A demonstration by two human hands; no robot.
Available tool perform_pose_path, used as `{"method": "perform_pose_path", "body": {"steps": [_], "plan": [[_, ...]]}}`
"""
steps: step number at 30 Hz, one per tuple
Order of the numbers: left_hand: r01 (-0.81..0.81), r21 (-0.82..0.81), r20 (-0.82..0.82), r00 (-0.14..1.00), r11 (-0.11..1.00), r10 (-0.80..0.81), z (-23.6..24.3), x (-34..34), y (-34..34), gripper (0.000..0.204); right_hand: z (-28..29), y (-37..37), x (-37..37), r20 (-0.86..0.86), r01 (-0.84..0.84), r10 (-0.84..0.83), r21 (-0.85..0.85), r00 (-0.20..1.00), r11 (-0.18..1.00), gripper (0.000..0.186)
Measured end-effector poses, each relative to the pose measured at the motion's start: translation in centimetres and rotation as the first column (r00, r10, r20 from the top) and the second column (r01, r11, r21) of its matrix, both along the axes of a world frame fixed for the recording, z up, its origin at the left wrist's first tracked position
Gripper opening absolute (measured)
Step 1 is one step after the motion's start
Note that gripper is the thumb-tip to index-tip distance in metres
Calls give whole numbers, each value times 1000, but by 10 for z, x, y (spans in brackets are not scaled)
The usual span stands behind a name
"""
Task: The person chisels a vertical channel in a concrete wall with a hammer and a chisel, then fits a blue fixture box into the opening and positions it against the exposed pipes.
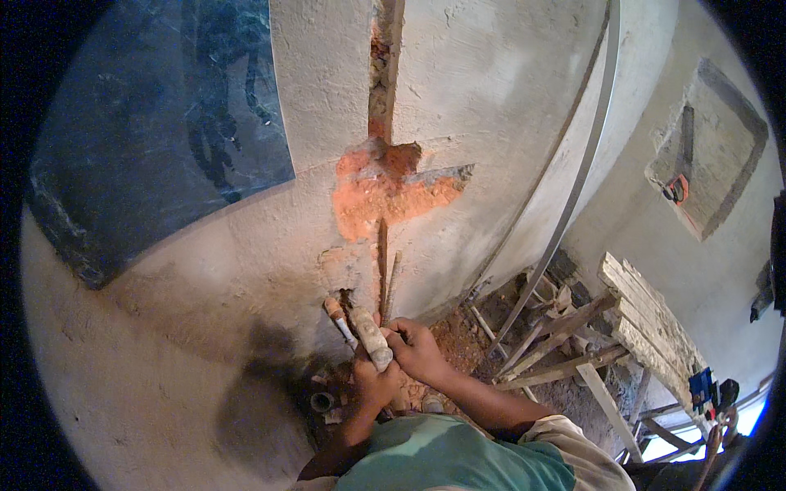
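Observation:
Both my hands are close together in front of the wall, low down. My left hand (pixel 374 383) is closed at the lower end of a dusty, pale, block-shaped tool (pixel 369 334); its handle, if any, is hidden. Beside it a slimmer piece with a brown tip and white shaft (pixel 341 320) points up from the same fist. My right hand (pixel 416 350) is closed around the lower end of a thin ribbed rod (pixel 393 282), which rises along the wall groove (pixel 382 254). Above, a broken patch of orange brick (pixel 385 192) lies exposed in the plaster.
A dark glossy panel (pixel 164 123) covers the upper left wall. Rubble (pixel 463 335) and a pipe end (pixel 322 401) lie below. To the right, a long strip (pixel 573 200) leans near a wooden trestle (pixel 655 319) with a blue item (pixel 701 388) on it.

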State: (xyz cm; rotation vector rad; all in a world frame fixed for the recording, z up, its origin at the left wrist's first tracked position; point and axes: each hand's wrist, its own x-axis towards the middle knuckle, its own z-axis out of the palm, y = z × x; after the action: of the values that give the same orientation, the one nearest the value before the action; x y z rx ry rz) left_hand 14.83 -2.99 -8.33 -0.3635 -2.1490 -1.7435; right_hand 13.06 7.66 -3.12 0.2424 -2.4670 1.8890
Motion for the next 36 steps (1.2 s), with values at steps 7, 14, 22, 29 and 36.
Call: {"method": "perform_pose_path", "body": {"steps": [7, 14, 22, 29, 36], "plan": [[155, 298, 37, 984, 942, -173, 37, 1, -23, 62, 23, 7, -49, -82, 216, -219, -44, 972, 975, 23], [189, 235, 296, 920, 953, -256, 49, 3, -51, 61, 36, 30, -119, -192, 278, -202, 717, 960, 639, 29], [247, 221, 352, 882, 943, -313, 56, 7, -45, 63, 69, -1, -91, -254, 204, -76, 529, 964, 824, 19], [236, 184, 365, 885, 954, -289, 23, 0, -57, 64, 58, 41, -101, -271, 377, -264, 597, 926, 708, 23], [155, 120, 273, 944, 981, -183, 30, 2, -50, 57, 46, 11, -107, -326, 256, -86, 521, 941, 814, 26]]}}
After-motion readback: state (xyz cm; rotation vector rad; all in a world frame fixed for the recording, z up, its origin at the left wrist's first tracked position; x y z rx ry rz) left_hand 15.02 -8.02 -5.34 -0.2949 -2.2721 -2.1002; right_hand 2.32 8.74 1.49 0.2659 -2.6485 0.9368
